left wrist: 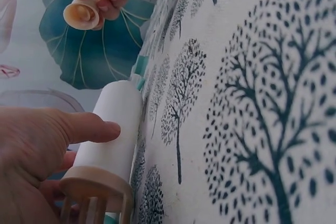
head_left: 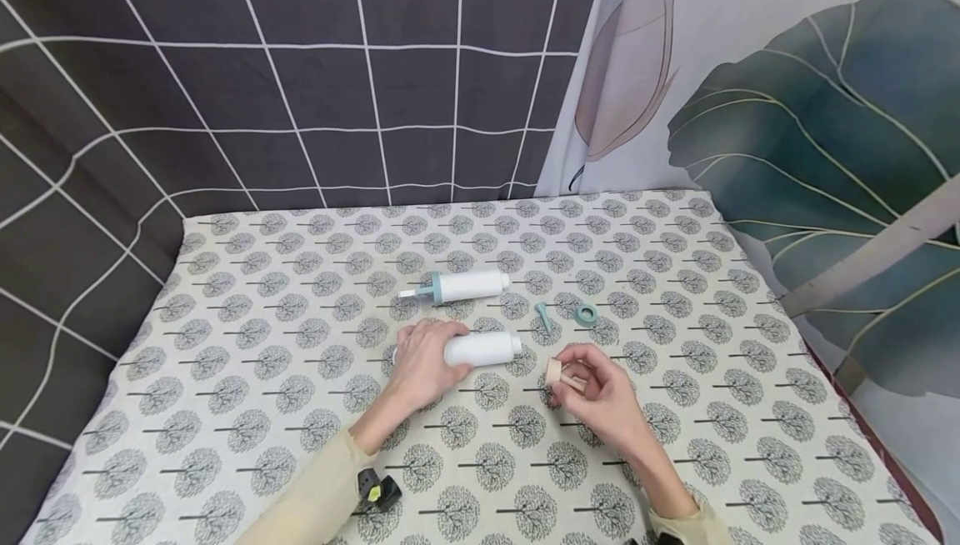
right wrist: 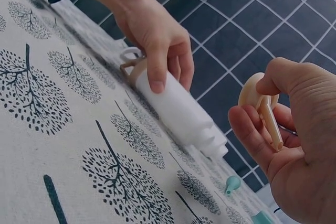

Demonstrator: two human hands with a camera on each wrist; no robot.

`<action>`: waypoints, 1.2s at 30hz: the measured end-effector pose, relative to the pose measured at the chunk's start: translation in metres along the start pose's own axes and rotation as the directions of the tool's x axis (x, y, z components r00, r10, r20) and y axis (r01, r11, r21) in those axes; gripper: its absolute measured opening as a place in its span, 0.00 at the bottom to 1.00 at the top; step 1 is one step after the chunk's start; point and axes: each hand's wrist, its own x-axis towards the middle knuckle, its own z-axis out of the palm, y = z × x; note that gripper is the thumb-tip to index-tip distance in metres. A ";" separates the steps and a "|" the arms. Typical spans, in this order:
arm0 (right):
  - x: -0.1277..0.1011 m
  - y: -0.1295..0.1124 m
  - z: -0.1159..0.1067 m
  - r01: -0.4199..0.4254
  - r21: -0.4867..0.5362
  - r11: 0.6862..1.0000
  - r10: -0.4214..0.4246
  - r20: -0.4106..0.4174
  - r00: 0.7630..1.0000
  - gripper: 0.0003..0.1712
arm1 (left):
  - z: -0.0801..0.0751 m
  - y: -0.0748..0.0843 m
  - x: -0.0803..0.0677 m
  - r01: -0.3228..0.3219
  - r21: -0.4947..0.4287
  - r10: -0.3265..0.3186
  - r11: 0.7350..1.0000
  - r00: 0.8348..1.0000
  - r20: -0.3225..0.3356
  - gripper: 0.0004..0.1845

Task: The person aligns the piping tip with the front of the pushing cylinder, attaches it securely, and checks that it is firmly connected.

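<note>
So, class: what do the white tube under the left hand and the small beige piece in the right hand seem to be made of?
White tube: probably plastic, smooth with a matte sheen.
Beige piece: likely moulded plastic, evenly coloured, with a thin, slightly glossy disc and stem; it could be rubbery.

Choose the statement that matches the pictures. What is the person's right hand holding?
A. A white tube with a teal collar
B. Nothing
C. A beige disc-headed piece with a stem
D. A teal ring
C: the right hand pinches the beige piece, round head up and stem across the fingers, while the teal ring lies untouched on the cloth.
</note>
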 end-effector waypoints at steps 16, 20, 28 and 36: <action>0.004 0.001 0.000 -0.044 -0.022 0.999 0.044 0.000 0.999 0.21 | -0.026 0.014 -0.017 -0.065 -0.081 0.068 0.995 0.997 0.036 0.25; 0.007 0.001 0.001 -0.067 -0.053 0.996 0.067 -0.002 0.998 0.21 | -0.029 0.018 -0.021 -0.075 -0.094 0.080 0.993 0.995 0.054 0.24; 0.013 0.000 0.002 -0.044 -0.061 0.997 0.047 0.041 0.998 0.21 | -0.033 0.021 -0.025 -0.098 -0.099 0.103 0.990 0.994 0.045 0.23; 0.016 0.000 0.005 -0.042 -0.071 0.997 0.047 0.068 0.997 0.20 | -0.034 0.022 -0.027 -0.103 -0.123 0.108 0.987 0.993 0.041 0.24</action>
